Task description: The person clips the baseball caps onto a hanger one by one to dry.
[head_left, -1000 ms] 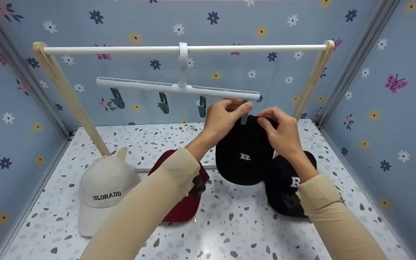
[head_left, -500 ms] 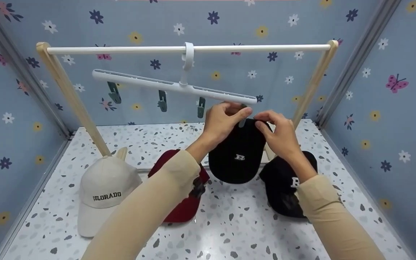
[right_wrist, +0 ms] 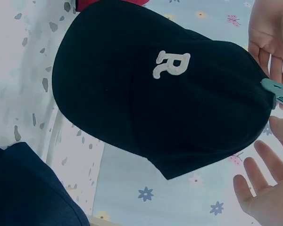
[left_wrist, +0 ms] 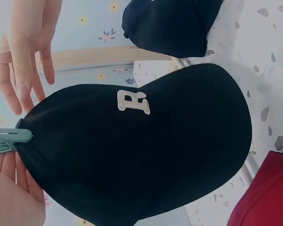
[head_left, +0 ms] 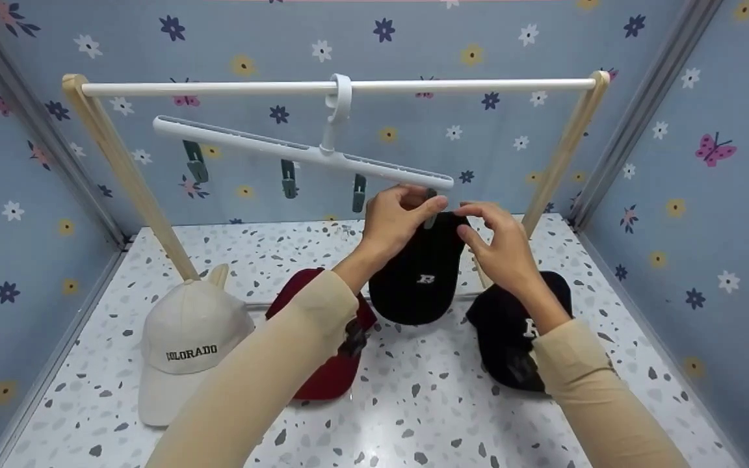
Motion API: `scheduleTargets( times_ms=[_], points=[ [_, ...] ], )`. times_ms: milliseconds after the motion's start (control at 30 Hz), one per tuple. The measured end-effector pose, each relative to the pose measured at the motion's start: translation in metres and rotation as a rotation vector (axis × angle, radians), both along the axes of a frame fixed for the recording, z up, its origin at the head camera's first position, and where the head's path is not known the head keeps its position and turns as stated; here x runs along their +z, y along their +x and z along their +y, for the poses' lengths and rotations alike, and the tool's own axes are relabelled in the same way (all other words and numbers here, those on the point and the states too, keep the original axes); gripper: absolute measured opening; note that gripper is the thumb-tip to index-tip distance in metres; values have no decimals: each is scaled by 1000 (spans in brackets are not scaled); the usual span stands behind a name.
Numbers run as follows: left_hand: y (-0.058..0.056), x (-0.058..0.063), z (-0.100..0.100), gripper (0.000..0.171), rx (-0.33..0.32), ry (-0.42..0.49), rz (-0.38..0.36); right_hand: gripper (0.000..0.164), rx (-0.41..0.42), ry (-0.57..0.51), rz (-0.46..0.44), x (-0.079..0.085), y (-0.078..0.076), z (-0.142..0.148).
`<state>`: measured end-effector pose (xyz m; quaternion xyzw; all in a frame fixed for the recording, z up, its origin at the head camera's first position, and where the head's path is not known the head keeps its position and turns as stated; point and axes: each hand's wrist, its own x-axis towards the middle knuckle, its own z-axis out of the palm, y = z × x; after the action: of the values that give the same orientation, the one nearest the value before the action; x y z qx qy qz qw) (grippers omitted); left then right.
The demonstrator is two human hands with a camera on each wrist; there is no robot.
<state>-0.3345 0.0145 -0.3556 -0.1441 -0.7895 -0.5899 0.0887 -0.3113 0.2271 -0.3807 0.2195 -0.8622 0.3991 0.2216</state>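
Observation:
A black cap (head_left: pixel 413 286) with a white letter R hangs brim-down from a green clip (left_wrist: pixel 12 135) at the right end of the white hanger (head_left: pixel 251 143). My left hand (head_left: pixel 393 218) pinches that clip at the cap's top, thumb in front and fingers behind. Beside the crown, my right hand (head_left: pixel 501 247) has its fingers loosely spread, in the right wrist view near the cap's edge and gripping nothing. The hanger tilts down to the right, hooked on the white rail (head_left: pixel 218 90). Several more green clips (head_left: pixel 289 179) dangle along it without caps.
On the speckled table (head_left: pixel 400 403) lie a beige cap (head_left: pixel 186 331) at left, a dark red cap (head_left: pixel 329 377) partly behind the left sleeve, and another black cap (head_left: pixel 511 338) partly behind the right forearm. Wooden posts (head_left: pixel 134 182) carry the rail. Flowered walls surround it.
The clipped cap has shifted left, and the hanger tilts more steeply, its left end higher. My right fingers have loosened from the cap's edge. The left hand still pinches the clip.

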Motion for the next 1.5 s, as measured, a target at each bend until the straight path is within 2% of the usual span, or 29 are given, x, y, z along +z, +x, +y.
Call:
scheduleTargets(
  times_ms=[133, 500, 867, 1233, 1500],
  points=[
    [0, -3, -3, 44, 7, -13, -2, 25, 0, -18, 0, -2, 1, -1],
    [1, -12, -13, 39, -41, -25, 23, 27, 17, -99, -47, -19, 13, -10],
    [3, -19, -25, 37, -63, -71, 54, 30, 31, -157, -52, -22, 21, -15],
    [3, -25, -42, 55, -46, -125, 38, 34, 52, -187, -85, -31, 23, -18],
    [7, -32, -60, 55, -74, -136, 49, 34, 54, -160, -89, -35, 27, -25]
  ],
)
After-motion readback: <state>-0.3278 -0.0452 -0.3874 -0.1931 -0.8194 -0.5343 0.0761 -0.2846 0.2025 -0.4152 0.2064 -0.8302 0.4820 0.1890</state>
